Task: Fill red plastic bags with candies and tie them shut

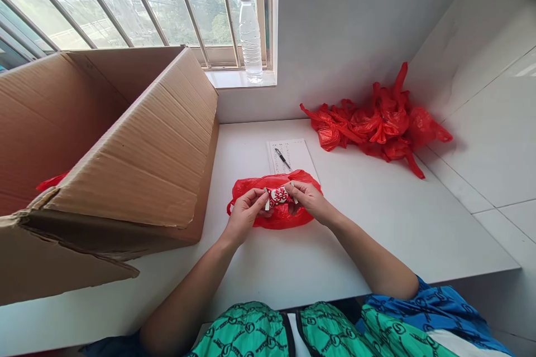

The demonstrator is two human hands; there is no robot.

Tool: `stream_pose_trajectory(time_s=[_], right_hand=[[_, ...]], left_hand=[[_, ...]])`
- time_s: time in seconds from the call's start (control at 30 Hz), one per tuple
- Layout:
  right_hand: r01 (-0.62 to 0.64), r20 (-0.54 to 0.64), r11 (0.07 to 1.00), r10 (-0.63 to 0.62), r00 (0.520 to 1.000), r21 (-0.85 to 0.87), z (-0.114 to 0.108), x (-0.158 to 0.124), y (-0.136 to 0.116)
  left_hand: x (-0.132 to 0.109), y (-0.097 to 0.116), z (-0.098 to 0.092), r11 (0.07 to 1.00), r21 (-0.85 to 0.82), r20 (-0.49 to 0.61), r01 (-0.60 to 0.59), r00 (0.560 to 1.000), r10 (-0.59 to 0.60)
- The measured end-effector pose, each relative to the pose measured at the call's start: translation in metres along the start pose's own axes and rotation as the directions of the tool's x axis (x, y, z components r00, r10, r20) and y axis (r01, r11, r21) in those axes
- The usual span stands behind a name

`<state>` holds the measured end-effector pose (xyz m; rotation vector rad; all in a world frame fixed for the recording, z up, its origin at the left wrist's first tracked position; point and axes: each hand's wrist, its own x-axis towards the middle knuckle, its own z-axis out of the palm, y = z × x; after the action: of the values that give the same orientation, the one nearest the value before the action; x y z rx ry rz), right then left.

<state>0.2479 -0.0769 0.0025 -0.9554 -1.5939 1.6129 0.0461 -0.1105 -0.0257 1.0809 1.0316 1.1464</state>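
A small candy in a red and white wrapper is held between my two hands. The fingers of my left hand pinch its left end, and those of my right hand pinch its right end. Beneath my hands a red plastic bag lies spread on the white table. What the bag contains is mostly hidden by my hands. Just behind the bag lies a sheet of paper with printed marks, partly covered by the bag, and a black pen rests on it.
A big open cardboard box stands at the left, with something red inside. Several knotted red plastic bags are heaped at the back right by the tiled wall. A clear water bottle stands on the sill of the barred window.
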Motion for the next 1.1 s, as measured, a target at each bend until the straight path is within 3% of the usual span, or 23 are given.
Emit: stream_pose_trajectory(time_s=[0.13, 0.23, 0.3, 0.37, 0.4, 0.47, 0.53, 0.57, 0.63, 0.73, 0.9, 1.0, 1.1], right_hand=[[-0.009, 0.029, 1.000, 0.009, 1.000, 0.019, 0.003, -0.002, -0.003], [0.022, 0.061, 1.000, -0.020, 0.998, -0.022, 0.004, -0.004, -0.006], [0.084, -0.024, 0.990, -0.087, 0.996, -0.111, 0.003, -0.005, -0.009], [0.131, -0.122, 0.969, -0.159, 0.980, -0.209, 0.001, -0.007, -0.012], [0.137, -0.105, 0.964, -0.164, 0.981, -0.227, -0.001, -0.008, -0.013], [0.134, 0.057, 0.966, -0.125, 0.991, -0.222, -0.004, -0.010, -0.016], [0.151, 0.161, 0.945, -0.108, 0.981, -0.289, -0.005, -0.012, -0.017], [0.167, 0.136, 0.914, -0.125, 0.983, -0.369, -0.005, -0.013, -0.016], [0.167, 0.051, 0.850, -0.163, 0.985, -0.500, -0.004, -0.013, -0.013], [0.113, 0.021, 0.821, -0.122, 0.992, -0.560, -0.002, -0.010, -0.007], [0.017, -0.116, 0.721, -0.134, 0.984, -0.693, -0.002, -0.006, -0.002], [0.014, -0.089, 0.723, -0.104, 0.991, -0.691, -0.003, -0.005, 0.000], [0.015, -0.105, 0.686, -0.134, 0.985, -0.728, -0.004, -0.005, 0.002]], left_hand=[[-0.001, 0.001, 0.001, 0.999, 0.043, 0.008, -0.020, 1.000, 0.019], [-0.003, 0.007, -0.003, 0.944, 0.294, 0.006, -0.151, 0.988, 0.156], [-0.004, 0.012, -0.009, 0.757, 0.617, -0.015, -0.212, 0.960, 0.281], [-0.003, 0.015, -0.016, 0.479, 0.859, -0.010, -0.183, 0.928, 0.373], [-0.003, 0.016, -0.019, 0.360, 0.918, 0.007, -0.164, 0.917, 0.399], [-0.001, 0.014, -0.024, 0.203, 0.967, 0.057, -0.156, 0.904, 0.423], [0.001, 0.011, -0.026, 0.112, 0.983, 0.087, -0.148, 0.900, 0.427], [0.001, 0.009, -0.026, 0.080, 0.988, 0.085, -0.132, 0.901, 0.426], [0.002, 0.006, -0.027, 0.041, 0.994, 0.071, -0.097, 0.906, 0.416], [0.001, 0.005, -0.028, 0.023, 0.998, 0.051, -0.063, 0.929, 0.367], [-0.002, 0.008, -0.033, 0.024, 0.999, 0.040, -0.045, 0.981, 0.189], [-0.002, 0.009, -0.035, 0.079, 0.996, 0.038, -0.045, 0.995, 0.090], [-0.002, 0.008, -0.035, 0.217, 0.964, 0.135, -0.151, 0.987, 0.084]])
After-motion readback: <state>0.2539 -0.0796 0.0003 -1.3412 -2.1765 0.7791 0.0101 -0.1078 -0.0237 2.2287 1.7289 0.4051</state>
